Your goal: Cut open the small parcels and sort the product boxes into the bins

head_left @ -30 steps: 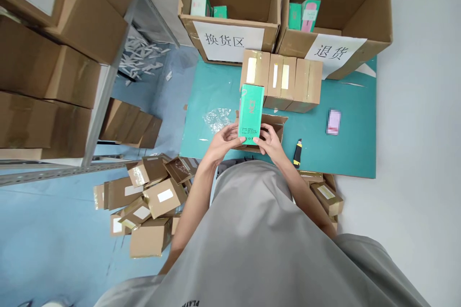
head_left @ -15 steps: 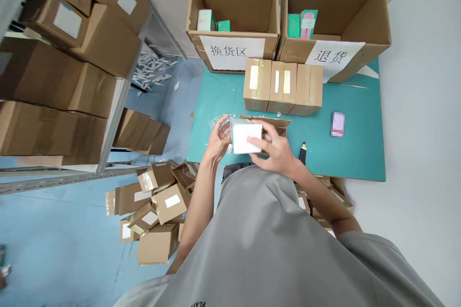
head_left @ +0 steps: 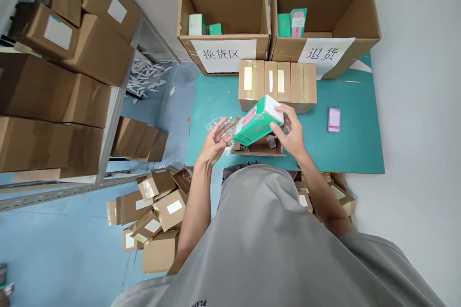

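My right hand (head_left: 291, 133) grips a green product box (head_left: 257, 121) with a white end and a pink patch, tilted above an opened small carton (head_left: 260, 147) on the teal mat (head_left: 345, 148). To the left of the green box, my left hand (head_left: 214, 141) has its fingers spread; its fingertips lie close to the box's lower end. Crumpled clear plastic (head_left: 220, 122) lies on the mat beside that hand.
Three sealed cartons (head_left: 277, 82) stand in a row behind. Two big open cartons with paper labels (head_left: 224, 17) (head_left: 324, 14) hold green boxes. A pink item (head_left: 333, 120) lies right. Emptied cartons (head_left: 154, 208) litter the floor; shelves of cartons (head_left: 54, 81) stand left.
The green box was turned from upright to end-on, then tilted up to the right. My left hand has let go and opened; my right hand keeps hold.
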The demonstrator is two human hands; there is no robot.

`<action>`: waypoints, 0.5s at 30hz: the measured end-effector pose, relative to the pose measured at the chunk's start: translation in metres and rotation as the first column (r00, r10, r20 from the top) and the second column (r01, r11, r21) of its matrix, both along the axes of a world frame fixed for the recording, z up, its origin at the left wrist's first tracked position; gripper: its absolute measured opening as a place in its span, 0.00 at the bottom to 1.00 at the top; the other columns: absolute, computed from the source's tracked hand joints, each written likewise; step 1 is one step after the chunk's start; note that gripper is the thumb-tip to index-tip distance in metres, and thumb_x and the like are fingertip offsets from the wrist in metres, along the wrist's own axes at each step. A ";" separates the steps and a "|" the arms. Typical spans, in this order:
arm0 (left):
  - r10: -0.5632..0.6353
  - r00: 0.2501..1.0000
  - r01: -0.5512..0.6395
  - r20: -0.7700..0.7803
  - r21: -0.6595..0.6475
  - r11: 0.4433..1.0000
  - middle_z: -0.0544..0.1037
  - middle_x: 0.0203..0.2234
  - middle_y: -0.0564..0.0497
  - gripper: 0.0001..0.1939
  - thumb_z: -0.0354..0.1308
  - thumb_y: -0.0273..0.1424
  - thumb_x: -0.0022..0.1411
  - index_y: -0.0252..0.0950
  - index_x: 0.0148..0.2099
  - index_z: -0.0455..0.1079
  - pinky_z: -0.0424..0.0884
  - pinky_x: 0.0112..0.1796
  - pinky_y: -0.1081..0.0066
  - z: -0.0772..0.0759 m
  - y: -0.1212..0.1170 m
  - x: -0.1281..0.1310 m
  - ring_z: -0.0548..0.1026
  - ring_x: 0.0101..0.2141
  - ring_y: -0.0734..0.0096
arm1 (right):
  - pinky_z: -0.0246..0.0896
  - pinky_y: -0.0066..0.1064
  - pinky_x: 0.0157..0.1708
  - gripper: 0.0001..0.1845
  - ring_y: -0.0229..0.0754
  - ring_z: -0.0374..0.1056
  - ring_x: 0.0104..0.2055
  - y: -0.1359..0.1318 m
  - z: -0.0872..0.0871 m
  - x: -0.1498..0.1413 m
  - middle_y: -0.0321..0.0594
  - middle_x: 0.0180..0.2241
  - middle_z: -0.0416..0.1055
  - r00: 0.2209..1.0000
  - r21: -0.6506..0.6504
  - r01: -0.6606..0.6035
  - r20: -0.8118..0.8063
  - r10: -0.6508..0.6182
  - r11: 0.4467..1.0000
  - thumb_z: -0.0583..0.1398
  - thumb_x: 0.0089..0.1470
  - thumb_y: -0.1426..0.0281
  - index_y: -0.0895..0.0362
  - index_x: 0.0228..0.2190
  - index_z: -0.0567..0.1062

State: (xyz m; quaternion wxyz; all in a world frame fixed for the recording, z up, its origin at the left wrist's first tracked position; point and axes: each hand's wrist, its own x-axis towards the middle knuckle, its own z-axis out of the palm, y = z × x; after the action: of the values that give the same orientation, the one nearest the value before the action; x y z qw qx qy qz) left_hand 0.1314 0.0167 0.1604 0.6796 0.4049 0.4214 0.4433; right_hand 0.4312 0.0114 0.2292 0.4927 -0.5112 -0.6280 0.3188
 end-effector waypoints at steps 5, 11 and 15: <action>0.118 0.986 -0.115 -0.114 0.029 0.993 0.82 0.65 0.37 0.44 0.85 0.41 0.51 0.43 0.68 0.78 0.76 0.64 0.51 0.009 -0.011 0.012 0.79 0.65 0.47 | 0.83 0.42 0.50 0.30 0.56 0.77 0.60 0.046 -0.024 0.017 0.47 0.55 0.81 0.977 -0.174 0.048 -0.198 -0.083 0.984 0.69 0.64 0.41 0.48 0.55 0.81; 0.177 0.961 -0.123 -0.212 0.245 0.962 0.87 0.48 0.44 0.39 0.86 0.47 0.53 0.43 0.64 0.81 0.79 0.50 0.60 0.048 0.006 0.022 0.83 0.47 0.60 | 0.85 0.43 0.39 0.42 0.54 0.82 0.50 0.066 -0.048 0.014 0.46 0.47 0.84 0.901 -0.433 -0.062 -0.413 -0.137 0.899 0.64 0.63 0.31 0.50 0.60 0.80; 0.186 0.958 -0.086 -0.217 0.401 0.912 0.84 0.49 0.47 0.38 0.83 0.52 0.58 0.46 0.66 0.79 0.79 0.50 0.62 0.086 0.037 0.027 0.81 0.49 0.61 | 0.80 0.35 0.27 0.46 0.47 0.81 0.32 0.043 -0.053 -0.004 0.48 0.35 0.84 0.863 -0.646 -0.292 -0.496 -0.097 0.705 0.58 0.65 0.27 0.55 0.54 0.82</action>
State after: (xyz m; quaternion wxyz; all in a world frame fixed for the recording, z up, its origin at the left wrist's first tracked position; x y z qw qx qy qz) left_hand 0.1587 0.0538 0.2466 0.4946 0.5534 0.4352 0.5096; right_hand 0.4274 0.0542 0.1761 0.3860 -0.5245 -0.3382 0.6793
